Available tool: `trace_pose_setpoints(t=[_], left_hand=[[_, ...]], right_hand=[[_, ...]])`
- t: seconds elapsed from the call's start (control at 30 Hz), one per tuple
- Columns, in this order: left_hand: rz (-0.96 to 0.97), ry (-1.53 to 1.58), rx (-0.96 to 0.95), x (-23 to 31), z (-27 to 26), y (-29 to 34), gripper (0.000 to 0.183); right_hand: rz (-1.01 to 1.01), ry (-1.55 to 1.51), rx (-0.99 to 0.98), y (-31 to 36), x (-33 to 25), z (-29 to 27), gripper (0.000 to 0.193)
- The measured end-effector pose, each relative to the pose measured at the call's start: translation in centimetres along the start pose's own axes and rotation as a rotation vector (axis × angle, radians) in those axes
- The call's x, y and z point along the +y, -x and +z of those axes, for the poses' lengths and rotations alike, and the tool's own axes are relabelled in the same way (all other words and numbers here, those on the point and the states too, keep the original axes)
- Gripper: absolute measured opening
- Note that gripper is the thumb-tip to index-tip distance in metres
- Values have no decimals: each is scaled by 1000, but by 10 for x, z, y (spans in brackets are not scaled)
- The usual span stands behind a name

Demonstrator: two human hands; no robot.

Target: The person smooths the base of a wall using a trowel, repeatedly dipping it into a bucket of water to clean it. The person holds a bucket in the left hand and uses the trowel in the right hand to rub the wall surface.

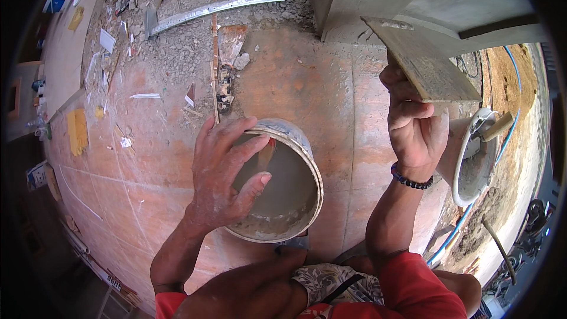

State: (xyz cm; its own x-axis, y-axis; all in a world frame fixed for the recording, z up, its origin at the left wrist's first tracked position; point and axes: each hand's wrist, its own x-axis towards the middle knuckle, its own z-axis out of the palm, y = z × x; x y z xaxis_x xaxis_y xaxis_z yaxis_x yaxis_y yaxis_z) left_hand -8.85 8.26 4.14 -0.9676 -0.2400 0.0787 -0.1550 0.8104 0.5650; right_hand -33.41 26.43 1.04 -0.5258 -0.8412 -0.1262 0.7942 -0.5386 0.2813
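Grey, wet-looking material (284,180) sits in the round bucket (294,134); the left hand (221,168) spreads loosely over the bucket's left rim, seemingly to steady it. Beyond the bucket and to its right, the right hand (418,133) grips a flat board (434,65) at its near edge, probably leaving the broad face free. Right of the bucket is a white pail (458,145).

Stained reddish floor (301,77) beside grey wall (384,0)
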Motion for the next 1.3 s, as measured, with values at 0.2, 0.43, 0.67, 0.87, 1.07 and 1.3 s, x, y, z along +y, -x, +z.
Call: trace_pose_setpoints(t=[0.2, 0.43, 0.67, 0.87, 1.07, 1.3], left_hand=[[23, 8, 2, -1, 2, -3, 49], [23, 15, -6, -1, 1, -2, 49], [34, 8, 0, -2, 1, -4, 48], [-15, 22, 16, 0, 2, -1, 44], [11, 1, 3, 0, 2, -3, 47], [10, -16, -6, -2, 4, -1, 49]], right_hand=[[-27, 66, 173, -18, -27, -106, 32], [-93, 141, 231, -60, -25, -129, 26], [-18, -90, 286, -66, -24, -65, 28], [104, -80, -137, -20, 2, 10, 40], [-77, 34, 76, 16, -51, -73, 35], [-113, 132, 208, -15, -71, -126, 31]])
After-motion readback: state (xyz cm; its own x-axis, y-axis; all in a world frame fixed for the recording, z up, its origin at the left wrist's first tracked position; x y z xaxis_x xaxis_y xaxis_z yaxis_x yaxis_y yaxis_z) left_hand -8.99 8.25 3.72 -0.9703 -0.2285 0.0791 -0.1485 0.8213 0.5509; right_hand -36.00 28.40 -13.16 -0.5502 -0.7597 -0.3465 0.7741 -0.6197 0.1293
